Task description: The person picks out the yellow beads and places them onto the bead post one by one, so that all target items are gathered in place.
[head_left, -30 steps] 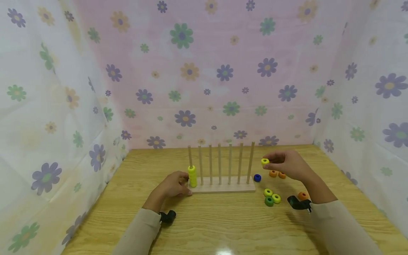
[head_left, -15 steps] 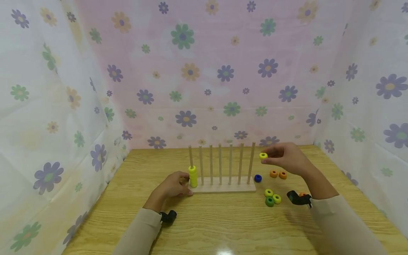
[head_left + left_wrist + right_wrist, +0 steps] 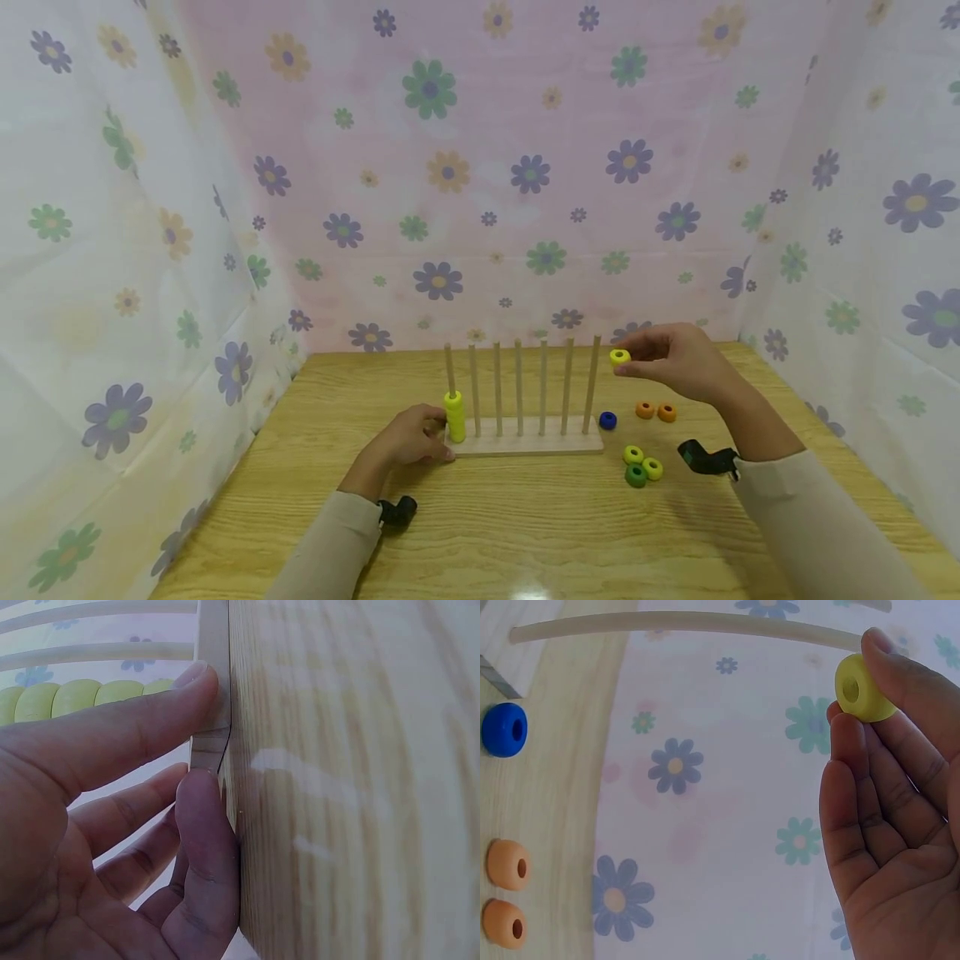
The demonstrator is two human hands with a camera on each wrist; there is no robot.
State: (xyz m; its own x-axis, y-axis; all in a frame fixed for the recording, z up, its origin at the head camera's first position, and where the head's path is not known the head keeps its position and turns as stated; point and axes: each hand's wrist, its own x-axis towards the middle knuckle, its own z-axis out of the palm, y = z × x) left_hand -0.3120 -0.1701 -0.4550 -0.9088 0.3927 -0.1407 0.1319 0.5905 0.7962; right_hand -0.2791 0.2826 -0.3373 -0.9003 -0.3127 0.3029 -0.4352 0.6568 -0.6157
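Observation:
A wooden base (image 3: 525, 439) with several upright pegs stands mid-table; its leftmost peg carries a stack of yellow beads (image 3: 455, 418). My left hand (image 3: 408, 435) holds the left end of the base (image 3: 213, 712), thumb on the front side, as the left wrist view shows close up. Raised to the right of the rightmost peg (image 3: 592, 383), my right hand (image 3: 678, 362) pinches a yellow bead (image 3: 619, 357) between thumb and fingers. In the right wrist view the pinched bead (image 3: 864, 688) shows its hole, close to a peg.
On the table right of the base lie a blue bead (image 3: 608, 421), two orange beads (image 3: 645, 410), two yellow beads (image 3: 633, 455) and a green bead (image 3: 636, 476). Flowered cloth (image 3: 487, 167) stands behind and on both sides.
My right hand has risen with the yellow bead and moved slightly left toward the rightmost peg. The left hand keeps its hold on the base.

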